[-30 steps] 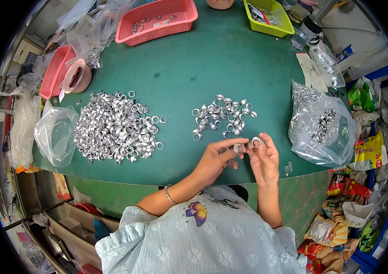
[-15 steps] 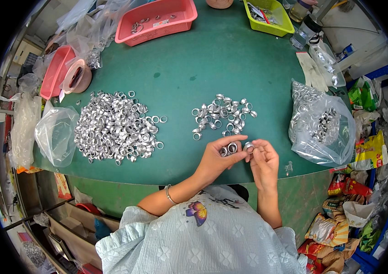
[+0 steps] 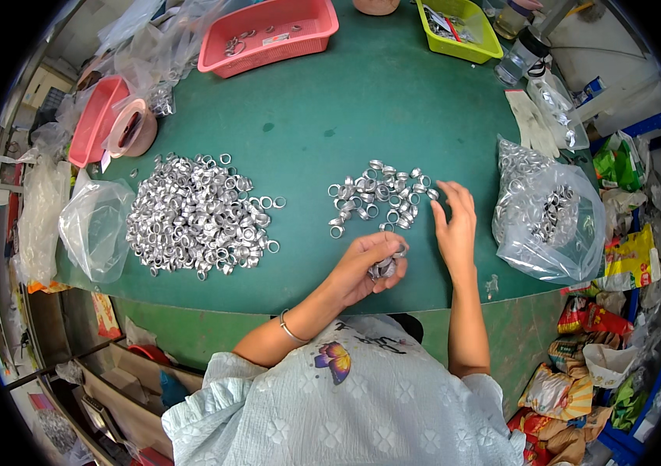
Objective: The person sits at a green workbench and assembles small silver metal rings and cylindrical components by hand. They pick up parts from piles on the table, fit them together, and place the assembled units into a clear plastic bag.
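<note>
Left hand (image 3: 361,265) curled closed, several silver rings (image 3: 382,269) gripped between thumb and bent fingers; exact count hidden. Right hand (image 3: 457,225) parted, thumb spread from fingers, nothing seen in grasp. Its fingertips beside ring (image 3: 433,193) at right edge of small ring cluster (image 3: 381,192) on green table (image 3: 299,101); contact unclear. Larger ring heap (image 3: 194,217) farther left.

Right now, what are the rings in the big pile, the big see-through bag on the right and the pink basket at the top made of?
Rings: probably metal, with a shiny silvery finish that catches bright glints; which metal, I can't tell.
Bag: apparently thin, glossy plastic, wrinkled and see-through.
Pink basket: likely moulded plastic, with even colour and a soft shine.
</note>
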Demonstrator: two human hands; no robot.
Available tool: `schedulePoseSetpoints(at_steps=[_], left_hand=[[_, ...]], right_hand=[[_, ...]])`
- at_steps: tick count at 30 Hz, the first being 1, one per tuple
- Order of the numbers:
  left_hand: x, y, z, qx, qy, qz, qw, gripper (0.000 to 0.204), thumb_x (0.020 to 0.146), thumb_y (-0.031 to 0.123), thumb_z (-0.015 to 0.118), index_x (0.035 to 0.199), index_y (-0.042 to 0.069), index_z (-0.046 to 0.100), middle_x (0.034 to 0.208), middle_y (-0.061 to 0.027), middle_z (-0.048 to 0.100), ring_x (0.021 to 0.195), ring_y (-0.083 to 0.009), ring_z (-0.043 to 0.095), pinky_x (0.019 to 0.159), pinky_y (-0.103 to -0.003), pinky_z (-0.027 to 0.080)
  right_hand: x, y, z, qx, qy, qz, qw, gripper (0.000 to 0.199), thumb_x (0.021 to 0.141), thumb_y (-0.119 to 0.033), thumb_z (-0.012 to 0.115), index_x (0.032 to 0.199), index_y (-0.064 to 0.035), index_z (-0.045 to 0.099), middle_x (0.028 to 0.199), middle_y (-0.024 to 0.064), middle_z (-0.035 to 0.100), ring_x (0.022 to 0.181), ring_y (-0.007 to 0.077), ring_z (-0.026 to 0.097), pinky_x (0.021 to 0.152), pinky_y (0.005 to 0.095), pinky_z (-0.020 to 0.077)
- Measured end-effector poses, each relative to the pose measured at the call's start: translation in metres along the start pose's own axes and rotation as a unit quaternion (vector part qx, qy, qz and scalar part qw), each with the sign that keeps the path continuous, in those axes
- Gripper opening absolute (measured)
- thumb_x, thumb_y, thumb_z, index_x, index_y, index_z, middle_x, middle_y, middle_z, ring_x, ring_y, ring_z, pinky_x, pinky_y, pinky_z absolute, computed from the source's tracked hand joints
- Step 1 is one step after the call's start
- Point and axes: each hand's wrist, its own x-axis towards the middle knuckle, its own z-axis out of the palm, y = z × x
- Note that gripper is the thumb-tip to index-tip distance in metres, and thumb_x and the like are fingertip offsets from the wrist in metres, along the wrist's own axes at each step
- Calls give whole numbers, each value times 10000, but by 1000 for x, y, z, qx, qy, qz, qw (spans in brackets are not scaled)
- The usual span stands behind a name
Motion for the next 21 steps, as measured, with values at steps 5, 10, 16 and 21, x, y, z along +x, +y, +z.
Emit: schedulePoseSetpoints(at_steps=[5,10,16,21], left_hand=[[3,-4,-9,-81,-13,5,997,208,874,195,526,967,10,534,1010,-200,576,685,-162,603,488,-224,505],[3,-5,-6,-83,34,25,996,251,864,73,517,1107,10,522,1108,-161,568,963,-204,597,715,-250,541],[7,-14,-14,-86,40,38,995,245,811,26,536,1053,1,561,1038,-149,574,1004,-269,572,775,-352,540],[5,-10,-13,-147,108,-21,983,168,828,61,540,977,7,592,871,-84,576,751,-175,572,511,-220,465]], right_hand=[[-3,17,9,120,-100,124,980,143,799,-7,584,930,45,602,887,122,607,780,242,594,699,317,475],[-20,-1,-12,514,-80,345,782,130,829,-27,596,935,48,597,943,109,618,814,137,597,683,252,486],[-42,-21,-20,702,-52,462,540,103,875,-116,550,937,-35,566,764,12,530,686,120,464,611,264,392],[-48,-30,-22,729,-79,474,488,67,884,-135,540,868,-70,537,780,20,527,706,127,472,642,265,398]])
